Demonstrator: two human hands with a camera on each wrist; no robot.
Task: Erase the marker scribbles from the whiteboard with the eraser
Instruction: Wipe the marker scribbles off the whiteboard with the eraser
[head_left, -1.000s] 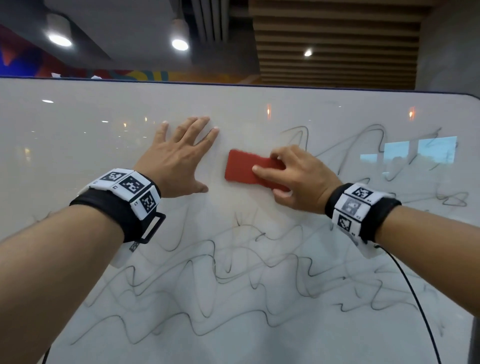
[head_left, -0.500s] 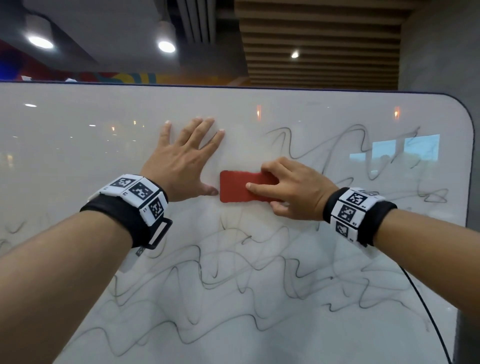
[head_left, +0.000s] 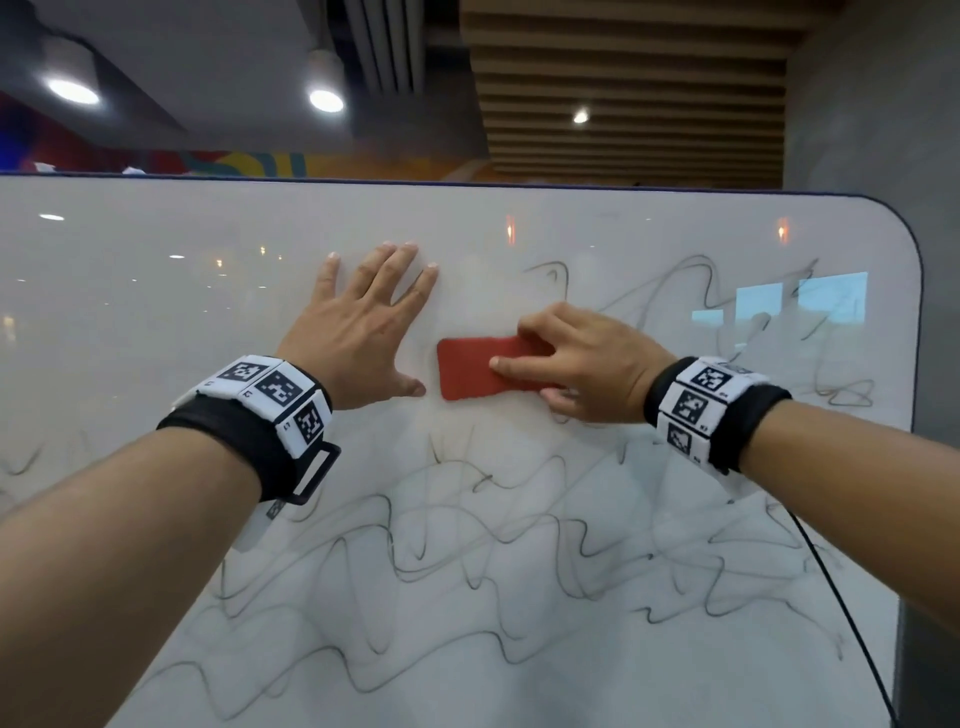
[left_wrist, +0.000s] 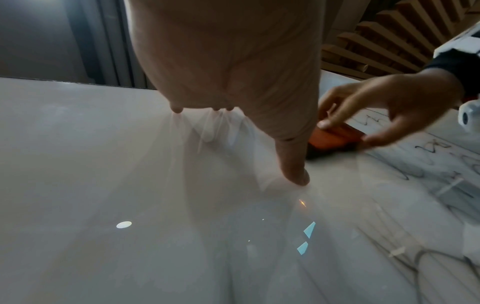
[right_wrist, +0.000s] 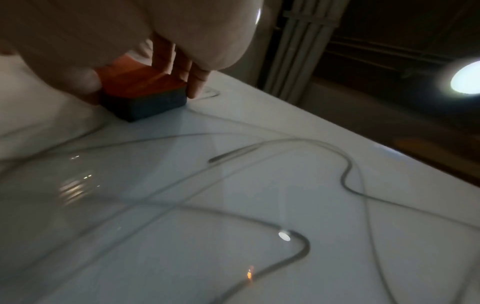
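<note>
Erasing is proceeding at the upper middle of the whiteboard (head_left: 156, 312). The right hand (head_left: 587, 364) is pinching the red eraser (head_left: 467, 366) between thumb and curled fingers and is pressing its dark felt face flat against the board. The eraser is sitting just beside the left thumb. The left hand (head_left: 358, 332) is lying spread, fingers straight, palm bracing the surface. Marker scribbles (head_left: 467, 571) are remaining below both hands and beyond the right hand. For a clean pass, the felt face should probably be kept fully in contact, pressure kept even, and strokes overlapped across each line. Tilting the eraser is likely to leave streaks.
</note>
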